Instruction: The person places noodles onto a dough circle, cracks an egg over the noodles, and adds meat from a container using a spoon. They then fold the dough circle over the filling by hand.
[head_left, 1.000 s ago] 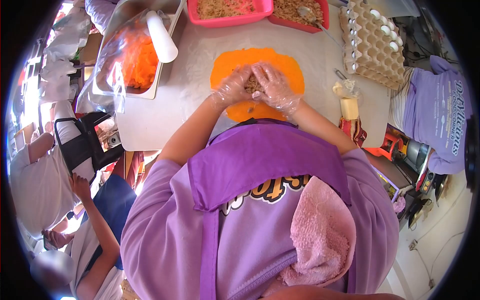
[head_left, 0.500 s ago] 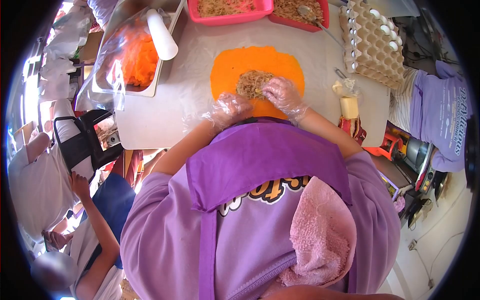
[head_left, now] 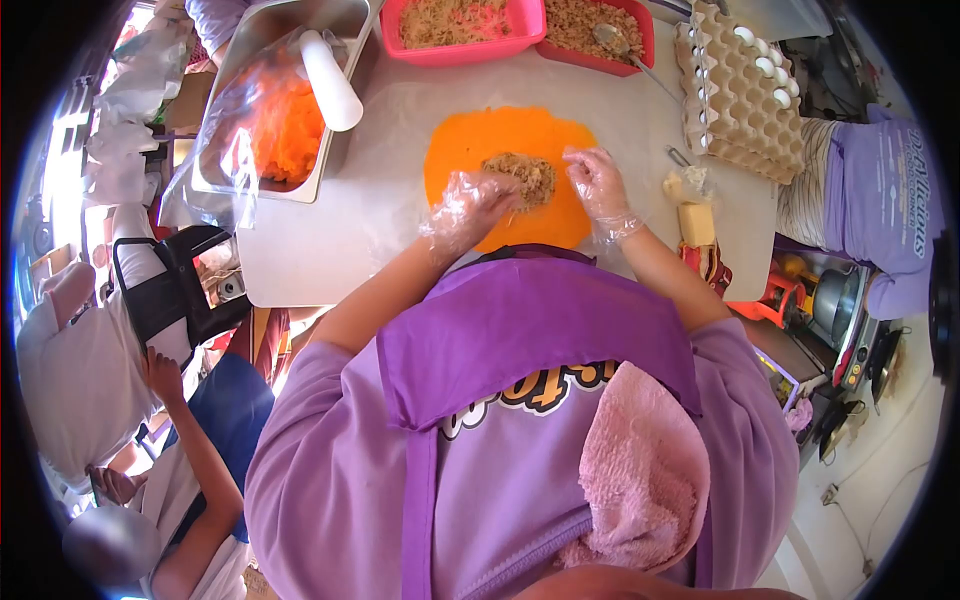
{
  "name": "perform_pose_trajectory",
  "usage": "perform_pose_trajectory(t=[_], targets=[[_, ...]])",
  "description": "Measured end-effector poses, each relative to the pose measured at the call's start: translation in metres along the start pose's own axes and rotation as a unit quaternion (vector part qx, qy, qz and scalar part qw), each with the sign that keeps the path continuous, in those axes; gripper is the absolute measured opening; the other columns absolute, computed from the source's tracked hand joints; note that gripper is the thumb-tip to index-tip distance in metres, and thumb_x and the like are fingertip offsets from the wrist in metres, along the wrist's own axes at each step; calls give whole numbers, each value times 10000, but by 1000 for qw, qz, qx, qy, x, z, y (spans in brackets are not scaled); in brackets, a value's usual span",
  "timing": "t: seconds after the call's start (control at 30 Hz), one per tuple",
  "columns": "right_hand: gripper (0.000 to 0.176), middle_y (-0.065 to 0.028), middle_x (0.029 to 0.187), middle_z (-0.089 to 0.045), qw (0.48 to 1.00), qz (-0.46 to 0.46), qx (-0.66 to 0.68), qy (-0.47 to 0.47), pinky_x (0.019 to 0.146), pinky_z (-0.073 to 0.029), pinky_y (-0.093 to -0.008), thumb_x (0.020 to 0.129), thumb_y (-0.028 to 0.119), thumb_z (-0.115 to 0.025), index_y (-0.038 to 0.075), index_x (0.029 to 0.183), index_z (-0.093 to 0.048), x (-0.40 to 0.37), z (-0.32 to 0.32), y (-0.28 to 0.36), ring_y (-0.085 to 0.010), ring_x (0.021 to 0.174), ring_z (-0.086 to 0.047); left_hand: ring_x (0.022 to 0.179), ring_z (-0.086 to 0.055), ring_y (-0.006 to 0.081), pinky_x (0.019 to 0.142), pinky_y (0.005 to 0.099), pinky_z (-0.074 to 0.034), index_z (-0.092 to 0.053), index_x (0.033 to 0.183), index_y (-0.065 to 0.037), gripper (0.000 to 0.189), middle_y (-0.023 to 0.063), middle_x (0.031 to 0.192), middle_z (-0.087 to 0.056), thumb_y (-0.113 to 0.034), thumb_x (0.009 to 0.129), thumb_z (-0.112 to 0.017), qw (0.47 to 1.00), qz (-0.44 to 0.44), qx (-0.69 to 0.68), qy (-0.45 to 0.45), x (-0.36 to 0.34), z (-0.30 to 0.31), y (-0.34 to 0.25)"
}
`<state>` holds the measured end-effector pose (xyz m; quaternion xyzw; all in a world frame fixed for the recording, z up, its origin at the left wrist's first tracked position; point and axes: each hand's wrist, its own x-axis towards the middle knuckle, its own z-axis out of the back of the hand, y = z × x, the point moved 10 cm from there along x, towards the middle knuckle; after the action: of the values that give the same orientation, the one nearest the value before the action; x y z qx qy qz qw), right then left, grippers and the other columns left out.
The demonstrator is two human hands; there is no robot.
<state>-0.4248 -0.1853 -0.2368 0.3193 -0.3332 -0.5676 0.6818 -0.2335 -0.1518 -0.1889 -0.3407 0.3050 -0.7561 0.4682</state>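
A thin, flat orange sheet of dough [head_left: 460, 135] lies on the table in front of me. Near its middle sits a small mound of brown shredded filling [head_left: 530, 180]. My left hand [head_left: 470, 208], in a clear plastic glove, has its fingers closed together at the mound's left side, with some strands at the fingertips. Also gloved, my right hand [head_left: 600, 187] is over the sheet's right edge, apart from the mound. Its fingers are curled and pressed together; whether anything is between them is hidden.
A metal pan [head_left: 315, 180] on the left holds orange dough under plastic, with a white rolling pin [head_left: 332, 85]. Two pink tubs [head_left: 470, 50] of filling stand at the back. Egg trays [head_left: 735, 110] and a yellow block [head_left: 697, 224] are on the right. People stand left and right.
My right hand has moved off the filling, to the right. My left hand has shifted right and up onto the mound's left side. The view has shifted slightly.
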Motion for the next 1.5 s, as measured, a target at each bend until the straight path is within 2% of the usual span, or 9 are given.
perform_pose_trajectory(t=[0.13, 0.23, 0.33, 0.67, 0.77, 0.83, 1.07, 1.33, 1.5], targets=[[152, -143, 954, -625, 999, 22, 28, 15, 762, -495, -340, 790, -34, -565, 26, 905, -644, -1, -16, 4, -280, 873, -604, 793, -646, 291, 681, 397, -509, -678, 882, -75, 118, 111, 833, -676, -109, 769, -683, 999, -20, 12, 33, 19, -12, 4], [203, -142, 1019, -625, 995, 80, 65, 12, 826, -491, -359, 783, -28, -561, 31, 957, -648, -2, -20, 33, -292, 968, -599, 919, -619, 309, 790, 412, -487, -665, 945, -65, 159, 122, 924, -668, -138, 807, -637, 999, -40, 32, -3, 20, -3, 6], [432, -135, 1222, -565, 948, 275, -121, 109, 1001, -406, -399, 774, 45, -600, 31, 1204, -566, -17, -44, 98, -289, 1186, -508, 1033, -567, 375, 882, 471, -443, -614, 1087, -45, 272, 166, 1087, -623, -167, 851, -555, 997, -44, -1, -56, 11, 14, 25], [511, -160, 1343, -471, 928, 249, -212, 180, 1074, -306, -448, 883, 249, -561, 8, 1320, -453, -22, -89, 52, -329, 1287, -400, 1272, -382, 420, 1078, 489, -270, -411, 1316, 27, 685, 253, 1313, -463, -365, 805, -645, 992, -35, 84, 90, 3, -15, 39], [666, -186, 1410, -390, 946, 245, -93, 190, 1097, -274, -441, 845, 325, -624, -6, 1369, -383, -18, -75, 49, -352, 1332, -332, 1308, -332, 413, 1090, 489, -253, -329, 1363, 29, 898, 259, 1368, -395, -430, 707, -735, 986, 7, 88, 139, 0, -22, 51], [834, -210, 1456, -308, 976, 163, -12, 147, 1113, -255, -423, 786, 350, -703, 18, 1426, -284, -7, -58, 35, -365, 1353, -295, 1335, -300, 385, 1106, 462, -246, -295, 1371, 45, 1042, 244, 1395, -365, -416, 597, -818, 973, 35, 135, 184, 0, -26, 53], [937, -215, 1446, -315, 955, 172, -109, 215, 1099, -282, -420, 734, 412, -740, 16, 1431, -255, -14, -87, 21, -372, 1336, -317, 1355, -271, 367, 1132, 436, -203, -284, 1383, 24, 1129, 225, 1399, -366, -354, 498, -874, 964, 34, 98, 246, 18, -49, 61], [836, -209, 1419, -361, 953, 207, -162, 152, 1094, -291, -431, 783, 400, -688, 1, 1408, -302, -15, -76, 41, -375, 1317, -347, 1344, -299, 349, 1129, 445, -206, -321, 1381, 3, 1095, 210, 1411, -369, -395, 514, -857, 963, -3, 123, 241, 17, -46, 53], [768, -217, 1426, -344, 938, 224, -181, 192, 1107, -259, -445, 820, 366, -655, -19, 1394, -320, -29, -84, 56, -378, 1328, -323, 1353, -293, 350, 1133, 456, -194, -295, 1395, 6, 1104, 217, 1428, -347, -420, 538, -845, 952, -4, 126, 279, 4, -48, 41]])
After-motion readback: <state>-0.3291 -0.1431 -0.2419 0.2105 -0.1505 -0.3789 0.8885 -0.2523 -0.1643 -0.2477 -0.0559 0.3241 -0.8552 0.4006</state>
